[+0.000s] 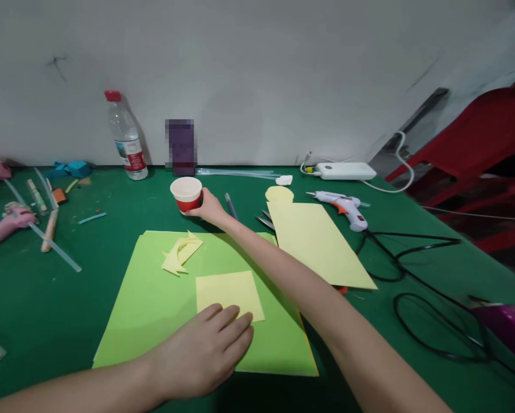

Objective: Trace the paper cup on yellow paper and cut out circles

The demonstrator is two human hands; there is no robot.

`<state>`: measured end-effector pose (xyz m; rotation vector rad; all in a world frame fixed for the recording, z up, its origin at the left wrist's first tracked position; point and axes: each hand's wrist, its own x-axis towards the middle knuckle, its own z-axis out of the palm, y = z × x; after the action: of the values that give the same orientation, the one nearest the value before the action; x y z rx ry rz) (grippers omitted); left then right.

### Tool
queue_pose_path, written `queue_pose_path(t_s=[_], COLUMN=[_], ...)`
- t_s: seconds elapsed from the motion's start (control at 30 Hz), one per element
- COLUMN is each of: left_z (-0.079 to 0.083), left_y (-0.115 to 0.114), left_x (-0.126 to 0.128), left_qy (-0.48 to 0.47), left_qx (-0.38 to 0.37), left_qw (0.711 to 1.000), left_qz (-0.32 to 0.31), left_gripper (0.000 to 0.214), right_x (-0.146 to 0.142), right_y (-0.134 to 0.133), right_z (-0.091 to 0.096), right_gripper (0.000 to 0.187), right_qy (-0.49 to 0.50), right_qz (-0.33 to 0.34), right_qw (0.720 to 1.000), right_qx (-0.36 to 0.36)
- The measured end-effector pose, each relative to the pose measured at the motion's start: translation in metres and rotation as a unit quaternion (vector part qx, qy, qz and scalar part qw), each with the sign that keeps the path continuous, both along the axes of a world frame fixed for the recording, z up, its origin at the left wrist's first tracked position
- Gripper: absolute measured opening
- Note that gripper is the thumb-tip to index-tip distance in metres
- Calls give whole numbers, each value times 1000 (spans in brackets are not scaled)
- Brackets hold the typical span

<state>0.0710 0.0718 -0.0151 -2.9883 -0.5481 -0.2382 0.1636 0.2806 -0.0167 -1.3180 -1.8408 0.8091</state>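
My right hand (209, 207) reaches across to the back of the table, its fingers round the right side of a red and white paper cup (187, 202). The cup stands upright with its mouth up. My left hand (209, 347) lies flat, fingers stretched out over the lower edge of a small yellow paper piece (227, 289). Under that piece is a stack of light green paper sheets (132, 310). Cut yellow paper scraps (182, 255) rest on the green sheet, up and left of the small piece.
A larger yellow sheet (317, 241) partly covers scissors (266, 220), below a yellow paper circle (279, 195). Rightward lie a white glue gun (345, 207), looping black cable (406, 269) and a power strip (347, 171). A water bottle (128, 143) and pink glue gun (10, 223) are left.
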Motion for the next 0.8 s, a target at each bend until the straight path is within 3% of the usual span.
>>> queue_pose_path(t_s=[0.1,0.17,0.3,0.4,0.53,0.67,0.8], left_z=[-4,-5,0,2,-3,-7,-4], left_y=[2,3,-3,-14,-28,-30,-29], left_x=[-1,0,3,3,1,0,2], left_qy=[-1,-8,-20,-30,-42,-60,-54], left_qx=[-12,-15,11,52,38,31,35], left_qw=[1000,1000,999,994,985,988,987], left_qz=[-9,-12,-33,-90,-162,-140,-145], left_gripper=[32,30,22,17,18,16,13], right_x=[11,27,72,100,117,116,110], right_y=[-11,-26,-73,-114,-154,-167,-168], right_z=[10,22,48,60,60,51,45], right_gripper=[40,58,57,62,49,44,47], right_qy=[33,55,68,35,-45,-104,-123], right_qz=[21,46,97,98,145,204,208], right_qw=[999,997,992,993,982,962,961], right_qx=[23,40,39,54,110,146,137])
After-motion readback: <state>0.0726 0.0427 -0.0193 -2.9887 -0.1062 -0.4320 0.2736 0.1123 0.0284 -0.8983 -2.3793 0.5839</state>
